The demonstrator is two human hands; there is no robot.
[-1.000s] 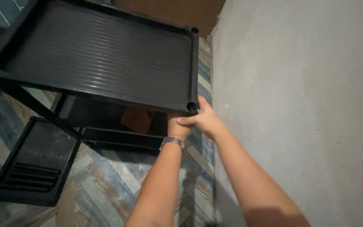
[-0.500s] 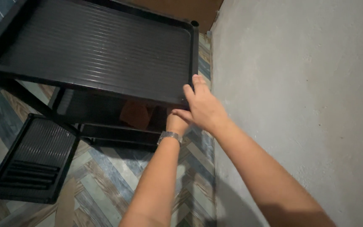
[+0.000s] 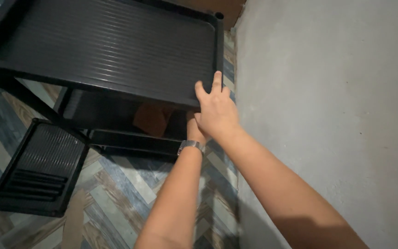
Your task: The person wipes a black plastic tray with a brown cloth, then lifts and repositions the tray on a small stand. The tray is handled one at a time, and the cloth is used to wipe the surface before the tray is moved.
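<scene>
the right hand (image 3: 215,110) lay spread and flat on the near right corner of the top shelf (image 3: 111,46) of a black plastic rack, fingers splayed over the rim and gripping nothing. the left hand (image 3: 194,130), with a metal watch (image 3: 191,146) on its wrist, reached under that same corner; its fingers were hidden behind the right hand and the shelf edge, so i could not tell whether they were curled round a post or loose.

the top shelf stood on its legs right beside the grey wall (image 3: 328,115), above a lower shelf (image 3: 132,143) of the same rack. its long axis ran from the left of the view towards the wall, the ribs running the same way, and the tray side faced up. it looked tilted, though that may only have been the camera angle.

to seat a corner like this well, the pressure likely needed to come straight down over the post, with the lower hand keeping the post upright, not pushed sideways against the wall.

a spare black shelf (image 3: 38,170) lay flat on the patterned floor (image 3: 130,193) to the left, well apart from both hands.
</scene>
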